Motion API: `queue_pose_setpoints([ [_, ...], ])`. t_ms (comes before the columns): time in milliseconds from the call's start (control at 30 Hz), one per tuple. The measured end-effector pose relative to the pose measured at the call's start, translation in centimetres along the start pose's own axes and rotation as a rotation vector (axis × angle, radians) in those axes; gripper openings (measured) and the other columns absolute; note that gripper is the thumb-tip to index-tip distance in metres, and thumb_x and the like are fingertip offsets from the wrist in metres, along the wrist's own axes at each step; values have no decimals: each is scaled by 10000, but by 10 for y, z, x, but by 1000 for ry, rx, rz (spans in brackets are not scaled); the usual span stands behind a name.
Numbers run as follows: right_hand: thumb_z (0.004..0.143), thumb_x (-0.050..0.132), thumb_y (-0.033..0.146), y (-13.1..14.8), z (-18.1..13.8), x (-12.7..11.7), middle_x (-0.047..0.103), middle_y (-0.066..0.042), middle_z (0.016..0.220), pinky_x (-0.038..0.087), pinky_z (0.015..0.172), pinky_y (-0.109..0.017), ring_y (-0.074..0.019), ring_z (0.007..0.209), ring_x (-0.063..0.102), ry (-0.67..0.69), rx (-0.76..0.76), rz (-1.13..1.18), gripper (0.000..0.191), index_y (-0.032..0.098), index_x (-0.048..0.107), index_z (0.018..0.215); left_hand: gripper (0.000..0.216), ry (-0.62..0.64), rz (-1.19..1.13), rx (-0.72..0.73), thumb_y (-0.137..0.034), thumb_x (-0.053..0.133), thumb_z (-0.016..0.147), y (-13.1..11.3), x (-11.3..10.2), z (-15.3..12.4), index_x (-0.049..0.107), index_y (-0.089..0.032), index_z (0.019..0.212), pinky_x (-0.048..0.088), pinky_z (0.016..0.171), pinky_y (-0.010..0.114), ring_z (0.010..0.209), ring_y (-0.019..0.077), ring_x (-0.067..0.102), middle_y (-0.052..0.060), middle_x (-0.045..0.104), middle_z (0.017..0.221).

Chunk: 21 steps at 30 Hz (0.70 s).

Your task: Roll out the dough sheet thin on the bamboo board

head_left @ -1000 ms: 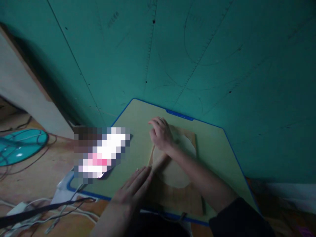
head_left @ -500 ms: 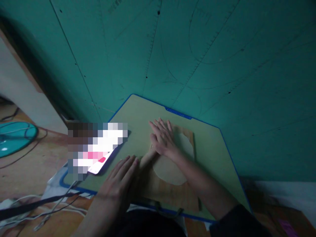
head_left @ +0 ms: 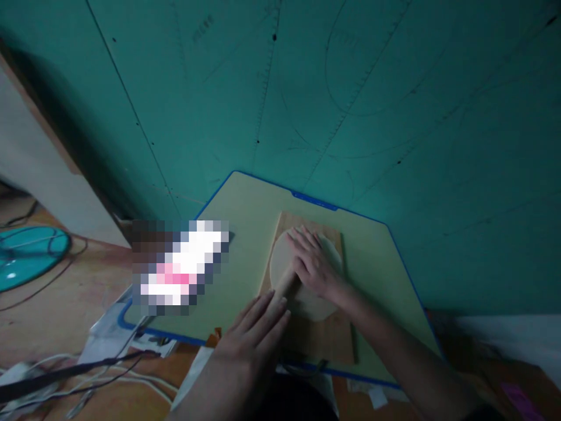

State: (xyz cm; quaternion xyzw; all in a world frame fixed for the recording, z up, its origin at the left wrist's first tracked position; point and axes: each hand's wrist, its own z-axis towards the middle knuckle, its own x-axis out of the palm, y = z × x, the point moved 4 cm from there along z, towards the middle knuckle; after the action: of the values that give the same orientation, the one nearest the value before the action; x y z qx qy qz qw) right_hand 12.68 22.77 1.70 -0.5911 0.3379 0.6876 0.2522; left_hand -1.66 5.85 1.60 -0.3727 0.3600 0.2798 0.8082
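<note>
A round flat sheet of pale dough [head_left: 280, 257] lies on a wooden board [head_left: 333, 339]. Across it runs a wooden rolling pin [head_left: 284, 285], mostly hidden under my hands. My right hand [head_left: 313, 263] lies flat on the pin over the dough, fingers stretched out. My left hand [head_left: 256, 330] presses flat on the pin's near end at the board's left edge, fingers straight. The wooden board rests on a larger pale green board with a blue rim [head_left: 236, 204].
A teal cutting mat with ruled lines [head_left: 350, 105] fills the background. A blurred-out phone [head_left: 179, 266] lies on the green board's left part. A teal fan [head_left: 30, 257], cables and a dark strap [head_left: 65, 368] lie on the wooden floor at left.
Both hands slid back toward me and to the right with the rolling pin, after having pushed it away and left. The far part of the dough now shows.
</note>
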Motion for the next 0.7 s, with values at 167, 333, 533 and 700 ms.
queue_pose_setpoints([
  [167, 986, 415, 272, 18, 40, 2, 420, -114, 1608, 103, 1264, -536, -273, 1538, 263, 31, -5, -17, 519, 167, 522, 1484, 596, -44, 51, -24, -77, 446, 951, 28, -2, -7, 424, -179, 1538, 553, 1055, 495, 1390, 302, 519, 135, 547, 1505],
  [333, 1004, 420, 288, 49, 108, 7, 388, -114, 1625, 91, 1265, -522, -247, 1539, 267, 41, -6, 15, 518, 192, 486, 1509, 652, -101, 94, -153, -145, 485, 993, 61, -11, -21, 278, -206, 1609, 603, 957, 375, 1266, 293, 631, 186, 565, 1472],
  [533, 946, 519, 278, 38, 79, 2, 353, -157, 1635, 95, 1270, -509, -282, 1545, 248, 48, -28, -5, 577, 131, 486, 1503, 504, -106, 49, -143, -193, 447, 1026, 54, -12, -15, 432, -237, 1528, 626, 858, 278, 1132, 235, 713, 152, 611, 1421],
  [700, 1020, 379, 294, -2, -9, -8, 403, -105, 1617, 213, 1244, -548, -270, 1542, 257, 35, -15, 21, 509, 171, 496, 1500, 475, -109, -16, -71, -165, 428, 1002, 21, 2, -3, 504, -211, 1469, 620, 936, 413, 1234, 271, 643, 151, 622, 1393],
])
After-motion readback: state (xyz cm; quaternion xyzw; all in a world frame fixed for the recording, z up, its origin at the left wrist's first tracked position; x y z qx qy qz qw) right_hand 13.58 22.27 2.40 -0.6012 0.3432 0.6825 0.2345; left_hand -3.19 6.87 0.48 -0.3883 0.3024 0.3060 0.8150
